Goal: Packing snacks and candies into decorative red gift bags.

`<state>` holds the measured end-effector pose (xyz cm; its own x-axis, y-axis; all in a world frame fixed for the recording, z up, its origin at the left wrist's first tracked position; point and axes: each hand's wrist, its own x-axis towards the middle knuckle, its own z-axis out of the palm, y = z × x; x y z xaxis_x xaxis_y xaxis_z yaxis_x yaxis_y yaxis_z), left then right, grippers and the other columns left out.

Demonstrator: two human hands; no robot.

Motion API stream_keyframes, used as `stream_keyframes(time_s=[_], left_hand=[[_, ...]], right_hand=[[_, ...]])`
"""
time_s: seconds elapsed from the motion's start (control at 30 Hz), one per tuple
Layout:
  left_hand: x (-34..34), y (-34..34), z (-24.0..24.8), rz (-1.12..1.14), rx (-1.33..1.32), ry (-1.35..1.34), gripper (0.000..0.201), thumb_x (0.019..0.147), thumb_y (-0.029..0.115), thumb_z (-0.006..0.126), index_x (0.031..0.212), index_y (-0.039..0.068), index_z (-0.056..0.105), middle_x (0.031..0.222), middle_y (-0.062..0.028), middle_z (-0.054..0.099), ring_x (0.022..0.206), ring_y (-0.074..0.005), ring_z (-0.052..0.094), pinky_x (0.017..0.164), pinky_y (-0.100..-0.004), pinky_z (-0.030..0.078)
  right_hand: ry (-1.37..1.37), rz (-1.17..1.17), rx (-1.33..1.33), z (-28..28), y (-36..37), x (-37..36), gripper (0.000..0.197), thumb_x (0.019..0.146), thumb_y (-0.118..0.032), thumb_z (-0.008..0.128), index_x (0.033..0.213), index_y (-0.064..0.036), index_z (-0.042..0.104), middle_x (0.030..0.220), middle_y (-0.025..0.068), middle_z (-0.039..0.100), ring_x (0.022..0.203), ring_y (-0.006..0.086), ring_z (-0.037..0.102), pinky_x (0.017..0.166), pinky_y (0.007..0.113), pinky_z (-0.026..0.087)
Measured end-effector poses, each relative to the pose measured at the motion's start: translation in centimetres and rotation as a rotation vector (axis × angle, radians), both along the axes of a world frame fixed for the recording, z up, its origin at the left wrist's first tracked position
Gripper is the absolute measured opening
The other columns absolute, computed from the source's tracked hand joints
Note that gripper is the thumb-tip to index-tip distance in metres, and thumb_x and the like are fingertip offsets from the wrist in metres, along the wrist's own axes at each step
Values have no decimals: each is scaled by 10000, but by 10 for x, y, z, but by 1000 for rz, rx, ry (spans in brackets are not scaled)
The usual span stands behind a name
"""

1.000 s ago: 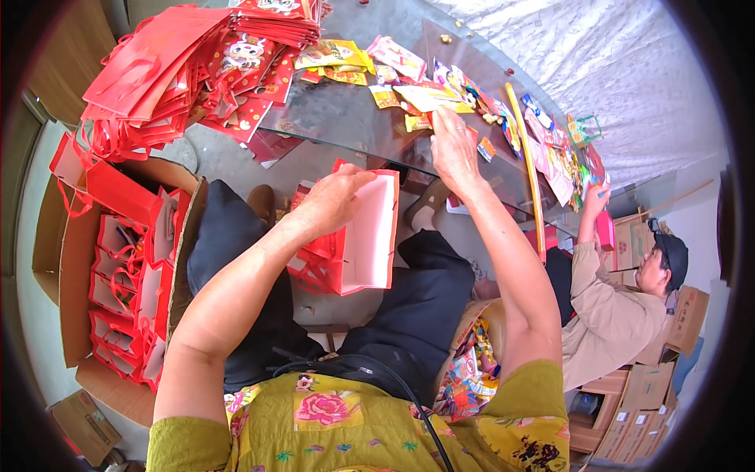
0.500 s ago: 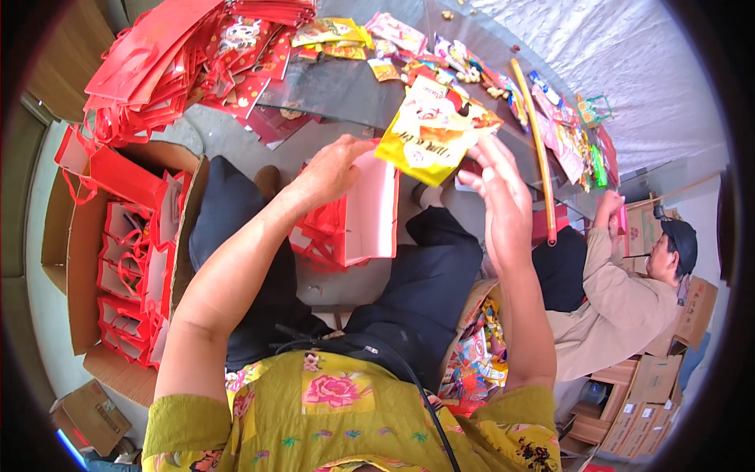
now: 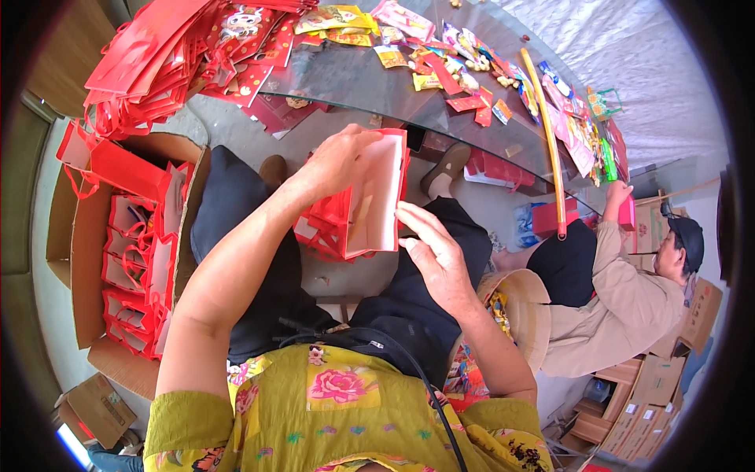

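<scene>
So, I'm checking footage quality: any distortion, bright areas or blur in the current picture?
Head view, rim: black vignetting, cartons at right look tilted; head view, top right: the white sheet is bright; head view, centre: the red bag looks fairly sharp.

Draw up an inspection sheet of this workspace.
Surface: glass table, strewn with snack packets.
Item in hand: red bag, open, white inside.
Clutter: bag stack at upper left; yellow stick among the packets.
Left hand: holds the bag's left side.
Right hand: at the bag's right edge.
Cables: black cord over the shirt.
Surroundings: carton of bags at left; co-worker at right.
</scene>
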<state>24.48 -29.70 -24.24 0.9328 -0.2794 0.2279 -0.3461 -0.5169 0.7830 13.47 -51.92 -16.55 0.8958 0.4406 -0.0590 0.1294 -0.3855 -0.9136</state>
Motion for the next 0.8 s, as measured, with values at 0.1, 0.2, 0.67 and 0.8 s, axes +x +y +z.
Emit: stream_keyframes(time_s=[0.1, 0.2, 0.67, 0.8], left_hand=[[-3, 0, 2, -3, -21, 6, 503, 775, -32, 538, 1276, 13, 554, 1199, -203, 563, 1113, -389, 556, 938, -408, 459], [-5, 2, 6, -8, -37, 2, 500, 778, -53, 523, 1275, 5, 549, 1193, -206, 561, 1108, -396, 556, 942, -415, 457], [-9, 3, 15, -72, 41, 140, 463, 838, -43, 505, 1290, 53, 536, 1268, -172, 523, 1134, -376, 548, 943, -431, 465], [-9, 5, 17, -96, 51, 129, 464, 835, -47, 517, 1287, 53, 533, 1273, -176, 518, 1122, -385, 556, 921, -440, 478]], right_hand=[[-51, -51, 62, 4, -11, 25, 303, 957, -51, 518, 1242, 24, 588, 1355, 112, 495, 1211, 185, 516, 969, 325, 477], [-85, -157, 62, 3, -21, 69, 292, 912, -2, 549, 1197, 13, 606, 1242, 94, 575, 1135, 160, 565, 932, 274, 453], [-849, -54, -578, -1, 7, 283, 380, 795, -43, 636, 1173, -32, 603, 1236, 173, 593, 1149, 329, 574, 974, 376, 453], [-804, -69, -562, -10, 24, 330, 416, 785, -47, 650, 1197, -35, 592, 1232, 173, 596, 1161, 345, 561, 986, 391, 440]])
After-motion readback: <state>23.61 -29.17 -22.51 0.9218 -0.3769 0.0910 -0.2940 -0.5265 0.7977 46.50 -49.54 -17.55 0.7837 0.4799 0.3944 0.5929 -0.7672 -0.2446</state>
